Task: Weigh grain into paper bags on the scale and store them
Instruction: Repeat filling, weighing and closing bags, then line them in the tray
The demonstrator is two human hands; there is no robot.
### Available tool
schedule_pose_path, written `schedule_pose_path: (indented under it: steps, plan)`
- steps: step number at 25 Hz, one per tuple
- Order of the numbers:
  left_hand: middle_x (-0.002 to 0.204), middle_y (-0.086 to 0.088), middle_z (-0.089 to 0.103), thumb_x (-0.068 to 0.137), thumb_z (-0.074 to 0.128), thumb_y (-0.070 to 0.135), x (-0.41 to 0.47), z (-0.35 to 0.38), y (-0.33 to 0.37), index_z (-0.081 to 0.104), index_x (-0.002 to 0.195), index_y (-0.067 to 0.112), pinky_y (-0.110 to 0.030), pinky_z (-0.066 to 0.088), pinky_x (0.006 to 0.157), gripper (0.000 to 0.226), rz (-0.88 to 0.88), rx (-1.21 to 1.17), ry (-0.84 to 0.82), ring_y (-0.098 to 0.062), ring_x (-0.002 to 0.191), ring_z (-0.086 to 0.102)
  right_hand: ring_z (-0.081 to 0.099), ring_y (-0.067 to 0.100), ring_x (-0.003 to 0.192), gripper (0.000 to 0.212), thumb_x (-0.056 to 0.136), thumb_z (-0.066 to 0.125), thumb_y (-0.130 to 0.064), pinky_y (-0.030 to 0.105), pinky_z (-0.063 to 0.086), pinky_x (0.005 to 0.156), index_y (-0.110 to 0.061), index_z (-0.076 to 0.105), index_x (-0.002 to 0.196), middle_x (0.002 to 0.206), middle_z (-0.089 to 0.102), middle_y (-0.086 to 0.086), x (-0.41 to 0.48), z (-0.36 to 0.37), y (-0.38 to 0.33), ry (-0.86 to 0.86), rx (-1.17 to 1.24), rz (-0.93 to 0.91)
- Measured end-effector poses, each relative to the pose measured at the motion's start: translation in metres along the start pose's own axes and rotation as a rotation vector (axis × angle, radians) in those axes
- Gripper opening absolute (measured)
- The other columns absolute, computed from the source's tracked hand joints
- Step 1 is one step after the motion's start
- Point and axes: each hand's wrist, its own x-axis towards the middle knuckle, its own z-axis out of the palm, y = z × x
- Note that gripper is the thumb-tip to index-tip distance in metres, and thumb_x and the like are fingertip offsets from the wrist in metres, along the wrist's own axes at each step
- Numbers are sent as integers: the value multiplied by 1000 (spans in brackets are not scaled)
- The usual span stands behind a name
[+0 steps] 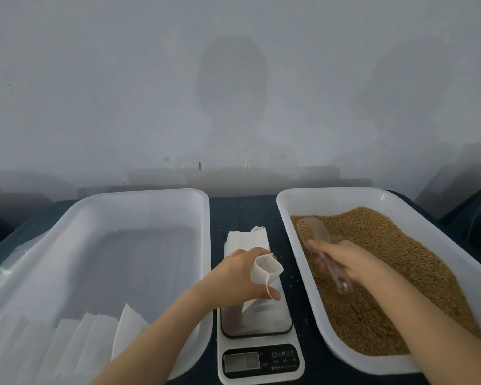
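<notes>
Seen from the head camera, the left hand (242, 273) pinches the mouth of 1 paper bag (267, 269), holding it open on the scale (261, 361). Right of the scale, the right hand (345, 259) grips a clear scoop (314, 234) dug into the grain (395, 259) in its tray (331, 191). Left of the scale, several bags (95, 340) lean in the other tray (139, 245), probably stored. Beyond the scale lies a stack of empty bags (247, 238), so I'd say plenty is left.
</notes>
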Motion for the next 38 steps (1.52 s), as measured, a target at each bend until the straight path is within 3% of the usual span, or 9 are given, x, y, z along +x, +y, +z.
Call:
schedule_pose_path:
  steps: [6, 8, 12, 17, 20, 24, 31, 36, 38]
  plan:
    - [123, 11, 52, 66, 78, 55, 1, 1, -2, 42, 122, 46, -36, 49, 95, 68, 5, -27, 7, -13, 107, 52, 70, 16, 63, 19, 85, 64, -33, 28, 54, 56, -17, 66, 92, 71, 73, 1, -22, -32, 12, 90, -486, -194]
    - [122, 11, 52, 65, 77, 56, 2, 1, -3, 41, 121, 47, -35, 50, 94, 67, 2, -22, 3, -13, 106, 53, 65, 13, 62, 21, 90, 58, -32, 29, 56, 60, -13, 67, 96, 72, 70, 2, -28, -38, 16, 150, -577, -287]
    - [118, 14, 48, 64, 75, 61, 1, 0, -3, 41, 117, 47, -27, 49, 86, 65, -13, -26, 49, -11, 103, 52, 62, 4, 63, 41, 83, 66, -33, 12, 44, 45, -22, 53, 121, 95, 65, -9, -48, -42, 15, 145, -705, -410]
    - [123, 10, 48, 67, 74, 60, 0, 0, -1, 40, 123, 42, -30, 49, 89, 68, -17, 17, 59, -13, 105, 50, 61, -5, 56, 24, 75, 70, -36, 11, 44, 44, -34, 52, 91, 88, 62, -19, -75, -49, 0, 141, -806, -527]
    - [124, 9, 50, 68, 73, 60, 0, 1, 0, 39, 125, 41, -32, 50, 90, 69, -25, 20, 53, -15, 105, 51, 58, -14, 77, 23, 72, 70, -41, 9, 45, 57, -39, 58, 91, 91, 63, -28, -90, -50, -12, 106, -832, -625]
    - [122, 11, 47, 68, 73, 61, 0, 2, -1, 37, 126, 40, -31, 50, 89, 71, -33, 46, 49, -14, 104, 50, 60, -8, 90, 25, 72, 70, -45, 24, 50, 81, -46, 63, 96, 95, 65, -29, -102, -44, -22, 77, -830, -687]
    - [114, 14, 45, 70, 74, 57, 1, 1, -1, 38, 122, 41, -32, 52, 88, 65, -6, 8, 58, -13, 101, 52, 60, -10, 84, 32, 71, 73, -40, 15, 46, 73, -49, 61, 100, 89, 64, -31, -109, -37, -29, 127, -929, -775]
    - [113, 12, 46, 72, 72, 57, -1, -1, -1, 41, 118, 40, -25, 47, 85, 58, 32, -9, 66, -11, 99, 51, 53, -10, 87, 34, 71, 66, -54, 31, 44, 90, -50, 63, 104, 88, 60, -33, -112, -36, -33, 170, -1088, -843]
    - [114, 11, 48, 72, 72, 57, -1, -1, 0, 42, 119, 38, -28, 48, 87, 58, 37, 4, 58, -10, 100, 50, 48, -10, 85, 34, 71, 62, -58, 27, 35, 90, -53, 61, 105, 87, 57, -35, -112, -35, -34, 193, -1149, -879]
